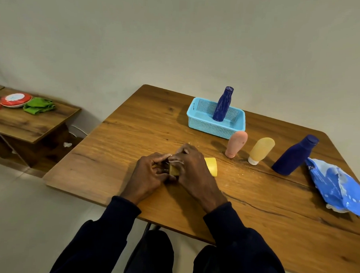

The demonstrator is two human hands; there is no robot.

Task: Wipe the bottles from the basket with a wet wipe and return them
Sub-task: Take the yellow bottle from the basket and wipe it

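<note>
Head cam: wooden table stood by plain wall. L hand & R hand gripped yellow bottle near front edge; basket sat near far edge.

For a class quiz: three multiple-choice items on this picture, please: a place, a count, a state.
1. Where does the slim blue bottle stand? A in the basket; B on the floor; C on the shelf.
2. How many bottles stand on the table outside the basket? A one; B three; C five.
3. The yellow bottle is: A untouched; B held; C in the basket.
A: it rises from the basket. B: pink bottle, orange bottle, wide blue bottle. B: left hand and right hand grip it.
</note>
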